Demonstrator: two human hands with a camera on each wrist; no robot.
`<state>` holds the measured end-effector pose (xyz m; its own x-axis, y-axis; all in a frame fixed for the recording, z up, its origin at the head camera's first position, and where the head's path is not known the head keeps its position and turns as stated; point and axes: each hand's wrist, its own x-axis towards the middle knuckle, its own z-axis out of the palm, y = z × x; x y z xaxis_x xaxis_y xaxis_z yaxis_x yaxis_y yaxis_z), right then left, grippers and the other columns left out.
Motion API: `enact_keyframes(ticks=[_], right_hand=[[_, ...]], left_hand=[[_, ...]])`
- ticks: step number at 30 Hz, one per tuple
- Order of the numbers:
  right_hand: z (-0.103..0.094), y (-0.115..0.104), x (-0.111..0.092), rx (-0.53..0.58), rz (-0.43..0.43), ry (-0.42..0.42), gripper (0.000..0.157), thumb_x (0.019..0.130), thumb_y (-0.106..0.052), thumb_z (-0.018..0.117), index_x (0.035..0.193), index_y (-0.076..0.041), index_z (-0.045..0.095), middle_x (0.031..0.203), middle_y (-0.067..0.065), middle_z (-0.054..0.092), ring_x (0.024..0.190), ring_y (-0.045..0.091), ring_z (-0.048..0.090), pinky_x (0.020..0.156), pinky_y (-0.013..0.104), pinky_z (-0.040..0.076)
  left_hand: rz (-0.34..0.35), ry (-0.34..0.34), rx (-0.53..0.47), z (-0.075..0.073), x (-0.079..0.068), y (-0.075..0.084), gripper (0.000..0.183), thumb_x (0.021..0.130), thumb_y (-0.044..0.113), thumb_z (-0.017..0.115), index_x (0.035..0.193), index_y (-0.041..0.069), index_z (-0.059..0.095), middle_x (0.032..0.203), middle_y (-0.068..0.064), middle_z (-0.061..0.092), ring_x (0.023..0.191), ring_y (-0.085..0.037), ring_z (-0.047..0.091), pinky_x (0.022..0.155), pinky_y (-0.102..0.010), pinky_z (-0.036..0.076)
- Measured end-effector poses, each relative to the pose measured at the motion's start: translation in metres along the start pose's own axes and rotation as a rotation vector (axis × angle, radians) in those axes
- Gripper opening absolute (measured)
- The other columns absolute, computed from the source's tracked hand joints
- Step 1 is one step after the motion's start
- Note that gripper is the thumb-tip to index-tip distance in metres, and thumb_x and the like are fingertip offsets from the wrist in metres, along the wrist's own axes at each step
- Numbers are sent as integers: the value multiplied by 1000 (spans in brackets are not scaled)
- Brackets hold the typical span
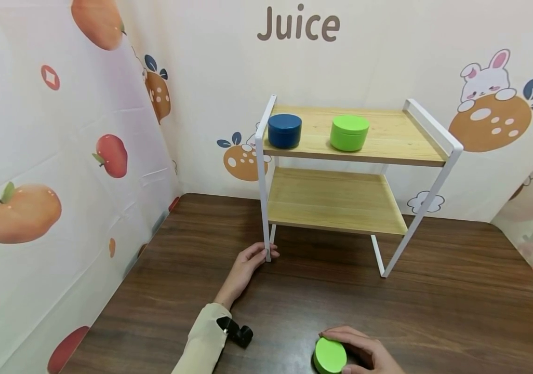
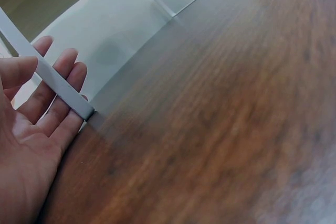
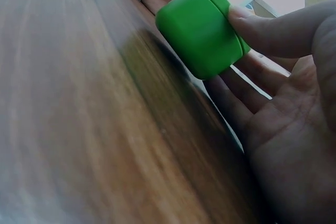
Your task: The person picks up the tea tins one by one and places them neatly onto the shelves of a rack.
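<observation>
My left hand (image 1: 246, 265) holds the front left leg (image 1: 265, 228) of a two-tier shelf low down, close to the tabletop. In the left wrist view, the thumb lies on one side of the white leg (image 2: 63, 88) and the fingers behind it. My right hand (image 1: 364, 349) grips a small round green tin (image 1: 330, 356) near the table's front. Its thumb presses near the lid seam in the right wrist view, where the green tin (image 3: 199, 32) appears tilted, close over the wood. On the upper shelf board (image 1: 402, 135) stand a blue round tin (image 1: 284, 131) and another green tin (image 1: 349, 133).
The shelf's lower board (image 1: 332, 200) is bare wood with white metal framing. Behind and left of the brown table (image 1: 463, 306) hangs a printed cloth (image 1: 369, 62) with fruit and rabbits. A black wrist camera (image 1: 236, 332) sits on the left sleeve.
</observation>
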<state>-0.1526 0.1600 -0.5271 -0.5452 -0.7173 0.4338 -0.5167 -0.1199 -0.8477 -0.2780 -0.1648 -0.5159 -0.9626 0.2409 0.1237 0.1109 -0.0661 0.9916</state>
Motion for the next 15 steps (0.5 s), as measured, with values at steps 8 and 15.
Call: enact_keyframes(ticks=[8,15], right_hand=[[0,-1,1,-19,-8,6,58,83,19,59,139,9,44,139,17,51,130,13,48,99,21,41],[0,-2,-1,-18,-13,30,57,83,19,58,138,10,44,138,18,52,128,15,50,99,21,41]], left_hand=[[-33,-19,-14,4,-8,29,29,103,12,46,125,-1,60,118,-26,64,119,-30,57,104,-41,40],[-29,-28,-40,5,-8,29,29,103,11,46,125,-2,59,120,-27,62,121,-32,55,106,-46,37]])
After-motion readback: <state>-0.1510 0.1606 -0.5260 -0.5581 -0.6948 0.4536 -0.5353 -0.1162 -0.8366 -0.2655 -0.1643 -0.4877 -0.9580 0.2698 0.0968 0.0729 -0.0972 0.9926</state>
